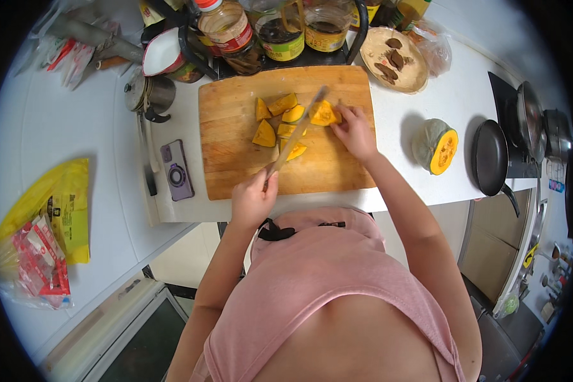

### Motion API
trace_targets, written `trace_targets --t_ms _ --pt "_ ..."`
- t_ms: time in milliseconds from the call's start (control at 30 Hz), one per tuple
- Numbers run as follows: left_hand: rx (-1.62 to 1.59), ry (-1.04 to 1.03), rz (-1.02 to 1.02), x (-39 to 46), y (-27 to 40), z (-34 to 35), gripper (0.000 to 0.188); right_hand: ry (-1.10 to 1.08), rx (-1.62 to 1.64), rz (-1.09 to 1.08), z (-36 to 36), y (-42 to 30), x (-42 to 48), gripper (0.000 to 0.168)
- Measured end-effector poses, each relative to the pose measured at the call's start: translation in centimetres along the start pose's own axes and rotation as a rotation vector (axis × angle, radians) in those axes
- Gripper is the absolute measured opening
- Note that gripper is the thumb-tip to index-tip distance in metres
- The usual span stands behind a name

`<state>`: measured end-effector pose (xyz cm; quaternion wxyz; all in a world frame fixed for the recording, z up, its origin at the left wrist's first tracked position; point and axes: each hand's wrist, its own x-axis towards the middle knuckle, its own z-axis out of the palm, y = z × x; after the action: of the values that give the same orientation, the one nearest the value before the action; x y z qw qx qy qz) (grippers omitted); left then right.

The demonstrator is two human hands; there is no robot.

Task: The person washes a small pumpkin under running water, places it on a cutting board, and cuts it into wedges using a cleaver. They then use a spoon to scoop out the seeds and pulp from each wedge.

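Observation:
My left hand (254, 199) grips the handle of a kitchen knife (293, 138), whose blade slants up and to the right over a wooden cutting board (229, 172). The fingertips of my right hand (356, 132) hold a wedge of orange-fleshed pumpkin (324, 113) near the board's right side. The blade's far end overlaps the left edge of that wedge; whether it touches cannot be told. Left of the wedge lie several cut pumpkin pieces (264, 133), some partly hidden by the blade. A larger cut pumpkin (429, 143) with green-grey rind rests on the white counter, its seeded face turned right.
Behind the board stands a black rack (286, 68) with sauce bottles (229, 33). A plate (372, 62) holding dark brown pieces sits at back right. A frying pan (490, 157) lies farther right. On the left are a phone (176, 169), a metal pot (160, 95) and plastic packaging (71, 210).

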<state>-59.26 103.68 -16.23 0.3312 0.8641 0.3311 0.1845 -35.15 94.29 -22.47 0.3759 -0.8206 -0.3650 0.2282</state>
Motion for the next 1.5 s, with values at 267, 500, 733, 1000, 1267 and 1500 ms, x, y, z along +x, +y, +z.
trace_targets --t_ms 267,500,733,1000,1267,1500 --pt "0.215 -0.275 0.111 1.1 3.2 2.4 0.018 0.186 0.228 0.054 1.4 0.8 -7.9 0.026" --pt "0.183 -0.224 0.221 2.9 5.3 3.6 0.017 0.231 0.213 0.071 1.7 1.5 -8.6 0.021" --pt "0.401 -0.47 0.136 3.7 4.1 5.6 0.016 0.233 0.146 0.068 2.0 2.2 -8.8 0.018" --pt "0.424 -0.493 0.091 4.0 4.1 7.6 0.017 0.184 0.154 0.01 1.9 2.5 -9.0 0.018" --pt "0.04 -0.257 -0.007 1.3 2.5 2.0 0.018 0.132 0.085 -0.006 2.1 1.8 -8.2 0.025" --pt "0.257 0.163 -0.124 -0.4 -2.7 -3.5 0.034 0.116 0.022 -0.021 1.2 0.5 -6.9 0.029"
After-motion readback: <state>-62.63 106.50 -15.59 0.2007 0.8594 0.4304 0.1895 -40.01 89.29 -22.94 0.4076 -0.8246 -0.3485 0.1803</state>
